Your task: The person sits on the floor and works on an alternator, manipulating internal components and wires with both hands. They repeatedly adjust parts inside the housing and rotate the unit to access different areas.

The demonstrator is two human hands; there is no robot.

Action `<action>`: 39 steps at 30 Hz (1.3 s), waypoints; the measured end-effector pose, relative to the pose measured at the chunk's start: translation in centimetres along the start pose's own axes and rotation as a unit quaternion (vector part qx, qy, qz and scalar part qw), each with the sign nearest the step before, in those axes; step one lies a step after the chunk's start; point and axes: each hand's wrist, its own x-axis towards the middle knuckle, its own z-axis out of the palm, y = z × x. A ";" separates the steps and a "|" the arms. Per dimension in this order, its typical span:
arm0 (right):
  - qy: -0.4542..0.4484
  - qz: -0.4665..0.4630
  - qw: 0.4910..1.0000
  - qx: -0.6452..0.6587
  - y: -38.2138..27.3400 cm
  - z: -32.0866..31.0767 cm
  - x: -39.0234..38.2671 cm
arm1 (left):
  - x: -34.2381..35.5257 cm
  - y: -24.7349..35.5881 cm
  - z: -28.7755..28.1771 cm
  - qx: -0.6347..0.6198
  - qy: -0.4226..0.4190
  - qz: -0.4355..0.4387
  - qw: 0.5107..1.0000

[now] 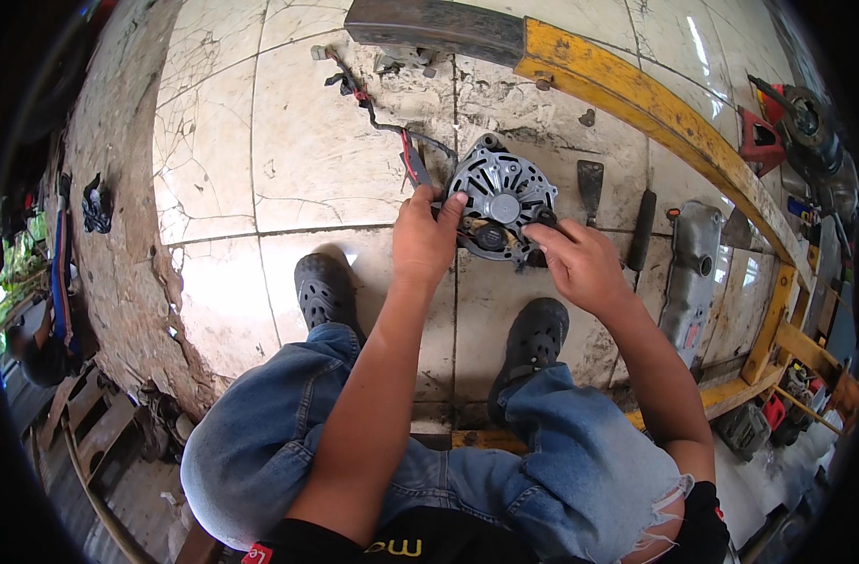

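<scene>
A round grey metal alternator with a slotted end face lies on the tiled floor between my feet and the far frame. My left hand grips its left edge, the thumb resting on the rim and the fingers curled down the side. From beside those fingers a black and red wiring harness runs away to the upper left and ends in a pale connector. My right hand is at the alternator's lower right, fingers bent together near a small black part. What those fingertips pinch, if anything, is hidden.
Right of the alternator lie a scraper, a black-handled tool and a grey metal cover. A yellow metal frame arches past the far and right sides. A crumpled dark cloth sits at far left.
</scene>
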 end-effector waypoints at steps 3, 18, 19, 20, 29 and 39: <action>0.037 0.056 0.996 0.052 -0.4 1.0 -0.2 | 0.0 -0.3 0.0 0.004 0.009 0.011 1.000; 0.003 0.011 1.000 -0.012 -0.1 0.2 -0.1 | 0.1 -0.3 0.1 -0.035 -0.020 -0.009 0.999; -0.018 0.000 0.999 -0.028 -0.1 -0.1 0.0 | 0.1 -0.5 0.1 -0.033 -0.019 -0.008 0.999; -0.022 0.003 1.000 -0.020 -0.1 -0.1 0.1 | 0.1 -0.6 0.1 -0.033 -0.013 -0.002 0.999; 0.099 0.120 0.985 0.079 -1.0 -1.2 2.8 | -1.6 -0.9 1.1 -0.005 0.075 0.052 0.996; 0.028 0.110 0.992 0.056 2.1 -0.1 7.0 | -1.8 -1.3 2.3 -0.011 0.098 0.057 0.993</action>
